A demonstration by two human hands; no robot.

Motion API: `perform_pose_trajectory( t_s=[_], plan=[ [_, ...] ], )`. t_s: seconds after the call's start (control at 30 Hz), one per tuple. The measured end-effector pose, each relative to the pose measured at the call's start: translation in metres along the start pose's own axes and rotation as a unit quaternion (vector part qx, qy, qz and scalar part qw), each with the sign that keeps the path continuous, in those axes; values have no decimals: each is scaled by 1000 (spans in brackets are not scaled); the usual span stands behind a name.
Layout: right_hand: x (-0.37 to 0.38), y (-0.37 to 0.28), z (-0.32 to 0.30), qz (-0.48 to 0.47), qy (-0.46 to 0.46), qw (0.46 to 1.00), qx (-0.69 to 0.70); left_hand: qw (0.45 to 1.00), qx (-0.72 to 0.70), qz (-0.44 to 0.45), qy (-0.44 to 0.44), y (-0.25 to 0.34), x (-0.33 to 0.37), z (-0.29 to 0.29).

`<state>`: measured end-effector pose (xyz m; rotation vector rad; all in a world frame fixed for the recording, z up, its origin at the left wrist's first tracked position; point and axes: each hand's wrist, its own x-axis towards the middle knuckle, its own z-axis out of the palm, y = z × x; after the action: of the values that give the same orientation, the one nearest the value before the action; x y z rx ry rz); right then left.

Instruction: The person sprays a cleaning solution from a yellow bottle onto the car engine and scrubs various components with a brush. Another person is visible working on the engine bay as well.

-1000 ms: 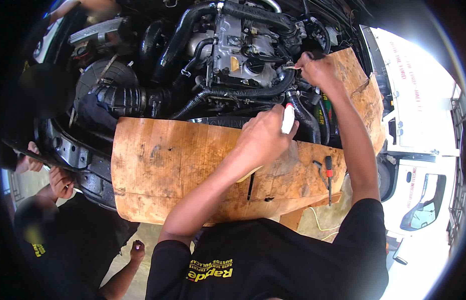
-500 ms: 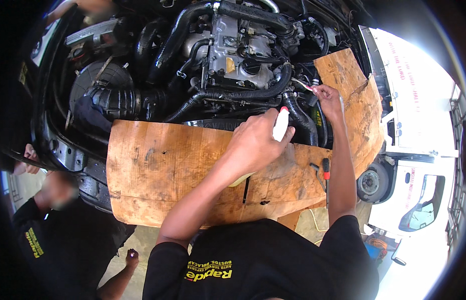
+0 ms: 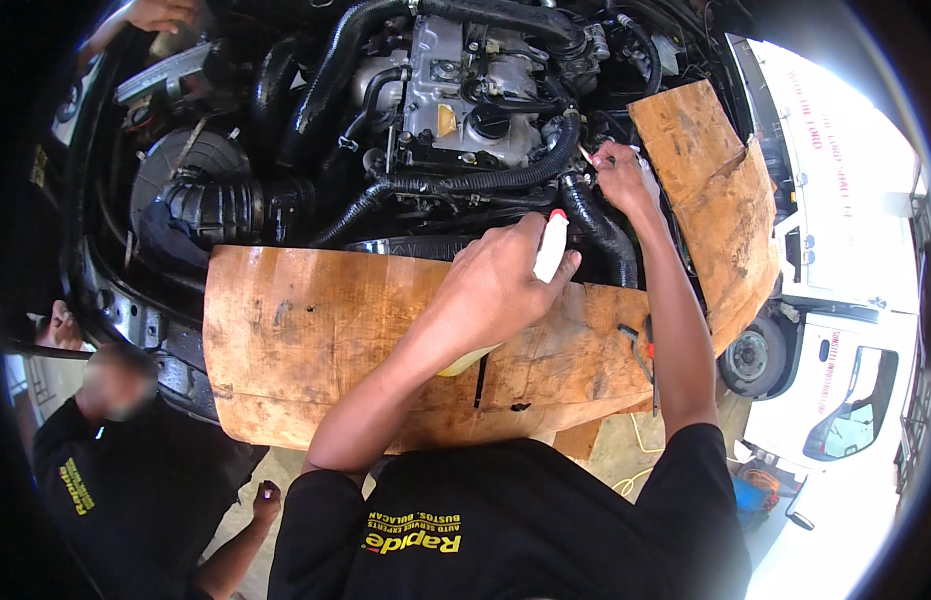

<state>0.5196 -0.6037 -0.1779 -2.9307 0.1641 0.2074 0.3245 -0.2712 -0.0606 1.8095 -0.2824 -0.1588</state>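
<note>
My left hand (image 3: pixel 497 285) is wrapped around a spray bottle (image 3: pixel 551 248) with a white trigger head and a red nozzle tip. Part of its yellowish body shows below my wrist, above the brown sheet. Farther right, my right hand (image 3: pixel 623 178) reaches into the engine bay and pinches a thin, pale, stick-like tool (image 3: pixel 586 155). Its far end lies among the hoses, and I cannot make out its kind. Close beside that hand runs a ribbed black hose (image 3: pixel 595 225). The engine (image 3: pixel 465 95), with its black oil cap (image 3: pixel 488 128), is ahead of both hands.
A stained brown sheet (image 3: pixel 285 340) covers the front edge; another piece (image 3: pixel 700 150) lies right. A red-handled tool (image 3: pixel 651 350) and a dark bent tool (image 3: pixel 630 340) rest on it. A co-worker (image 3: pixel 135 480) stands left; another person's hand (image 3: pixel 163 14) is far left. A white truck (image 3: pixel 835 240) is right.
My right hand has moved forward and left, deeper among the hoses, with the stick-like tool. My left hand still grips the spray bottle, slightly farther left. The view has shifted a little.
</note>
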Motion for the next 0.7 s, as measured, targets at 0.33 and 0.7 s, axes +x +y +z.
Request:
perform_pose_trajectory(
  t_s=[0.33,0.7],
  plan=[
    [-16,-16,-3,-44,61,996,37,996,-89,27,-12,-1,-5,-28],
    [-344,129,-104,222,447,866,20,994,-95,18,54,-54,-52,-41]
  ],
)
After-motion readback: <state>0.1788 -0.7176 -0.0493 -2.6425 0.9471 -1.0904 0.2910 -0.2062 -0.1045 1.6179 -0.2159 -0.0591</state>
